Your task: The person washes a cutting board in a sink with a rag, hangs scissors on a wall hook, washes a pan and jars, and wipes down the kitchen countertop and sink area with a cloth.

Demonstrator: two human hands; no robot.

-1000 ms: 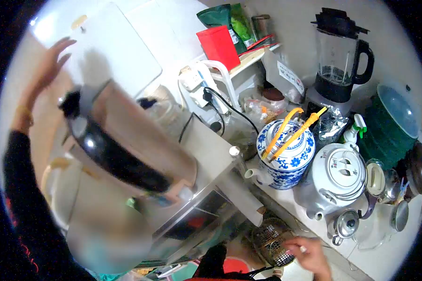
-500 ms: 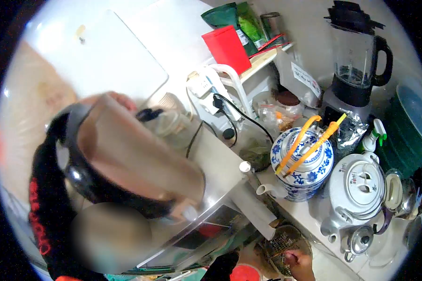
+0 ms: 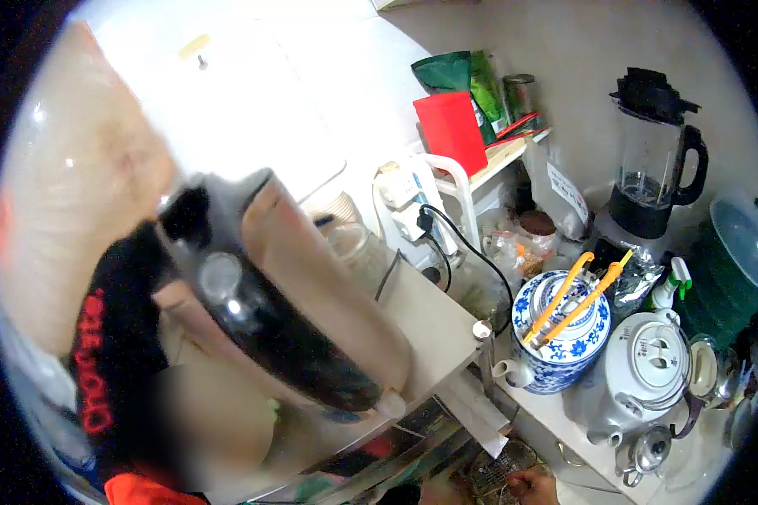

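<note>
My left arm, in a black sleeve with red lettering, reaches up at the left behind a shiny metal kettle [image 3: 337,303] with a black handle. The kettle's body hides my left hand. Low in the view, at the bottom edge, my right hand [image 3: 532,486] has its fingers curled together beside a dark mesh basket [image 3: 501,463]. Whatever it may hold is too small to make out. Behind the kettle stands a clear container [image 3: 351,244], partly covered.
A blue-and-white teapot [image 3: 556,362], a white teapot [image 3: 648,358] and a small metal pot [image 3: 651,450] stand on the right counter [image 3: 556,421]. Behind are a blender [image 3: 646,168] and green basins [image 3: 720,278]. A power strip [image 3: 408,198] with cables is beside a red box [image 3: 452,135].
The view has shifted, so the counter items appear lower. My left hand, first raised at the left, has gone behind the kettle. My right hand's fingers have curled, and it appears lower.
</note>
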